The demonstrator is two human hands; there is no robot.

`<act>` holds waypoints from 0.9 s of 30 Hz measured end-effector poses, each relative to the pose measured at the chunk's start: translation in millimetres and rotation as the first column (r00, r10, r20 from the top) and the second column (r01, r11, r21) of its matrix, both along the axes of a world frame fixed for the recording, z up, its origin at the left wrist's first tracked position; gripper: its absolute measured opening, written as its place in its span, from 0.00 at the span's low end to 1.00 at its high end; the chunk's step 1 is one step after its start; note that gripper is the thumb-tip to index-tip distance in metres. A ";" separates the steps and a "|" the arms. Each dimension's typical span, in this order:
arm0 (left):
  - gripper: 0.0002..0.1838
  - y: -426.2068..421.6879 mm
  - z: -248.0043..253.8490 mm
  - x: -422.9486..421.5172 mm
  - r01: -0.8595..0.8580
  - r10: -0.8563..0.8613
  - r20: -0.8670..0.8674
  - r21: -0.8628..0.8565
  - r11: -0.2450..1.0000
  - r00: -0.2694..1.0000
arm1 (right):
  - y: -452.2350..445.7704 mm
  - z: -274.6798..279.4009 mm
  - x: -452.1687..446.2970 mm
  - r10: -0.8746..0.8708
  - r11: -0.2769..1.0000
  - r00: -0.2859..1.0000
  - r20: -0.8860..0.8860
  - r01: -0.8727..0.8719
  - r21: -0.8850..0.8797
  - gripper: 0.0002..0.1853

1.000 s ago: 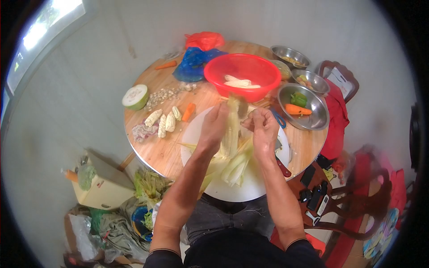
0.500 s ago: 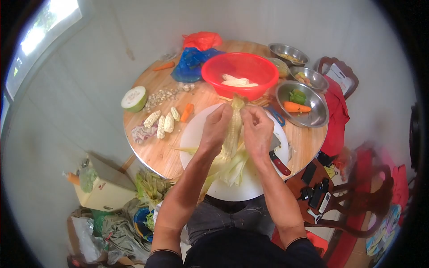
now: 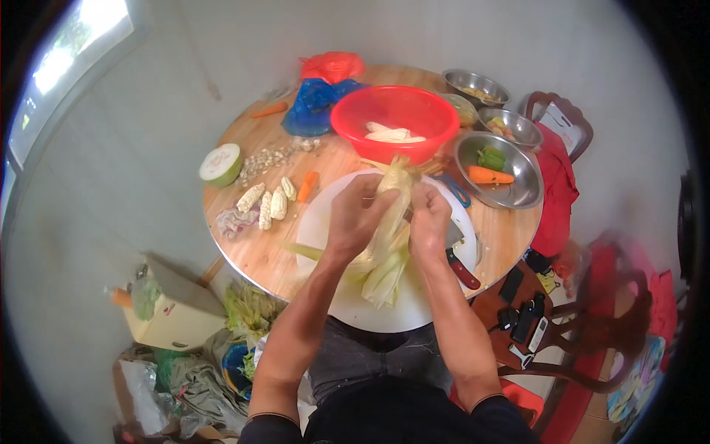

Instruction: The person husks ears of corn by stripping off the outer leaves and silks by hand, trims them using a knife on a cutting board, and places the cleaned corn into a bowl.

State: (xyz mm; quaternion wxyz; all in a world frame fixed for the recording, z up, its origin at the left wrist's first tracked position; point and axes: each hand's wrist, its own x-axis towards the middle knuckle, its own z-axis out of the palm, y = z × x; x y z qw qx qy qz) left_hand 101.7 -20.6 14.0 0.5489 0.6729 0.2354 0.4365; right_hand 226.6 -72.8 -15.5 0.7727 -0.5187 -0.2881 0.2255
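Over the white round board (image 3: 347, 311) an ear of corn (image 3: 396, 194) stands upright, its pale husk (image 3: 386, 280) peeled partly down and hanging below. My left hand (image 3: 356, 214) grips the ear from the left side, thumb laid across it. On the other side my right hand (image 3: 430, 222) is closed, its fingers pinching the husk near the upper part of the ear. A knife with a red-brown handle (image 3: 463, 269) lies at the board's right edge, its blade partly hidden by my right hand. Blue-handled scissors (image 3: 455, 189) lie behind that hand.
Beyond the board stands a red basin (image 3: 396, 118) with peeled corn inside. To its right are steel bowls, one (image 3: 529, 174) holding a carrot and green pepper. Several short corn pieces (image 3: 278, 203), a carrot piece (image 3: 308, 186) and a cut gourd (image 3: 221, 164) lie left.
My left hand has opened its grip slightly and shifted its thumb across the ear. My right hand has moved a little down, and husk now covers more of the ear's visible side.
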 end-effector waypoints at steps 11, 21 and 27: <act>0.17 -10.0 -1.1 0.5 -0.164 0.220 -0.086 0.423 0.891 0.972 | -4.8 -26.2 -13.8 0.161 0.986 0.951 -0.265 -0.145 0.078 0.09; 0.21 41.7 -37.5 -44.2 -0.058 0.119 0.272 -0.222 0.973 0.955 | -22.3 -41.4 -15.9 0.324 0.941 0.633 -0.703 -0.136 0.311 0.12; 0.23 29.0 -47.1 -22.1 -0.051 0.275 0.505 -0.414 0.909 0.818 | -4.9 -38.3 -33.9 0.458 0.854 0.697 -0.553 -0.172 0.491 0.09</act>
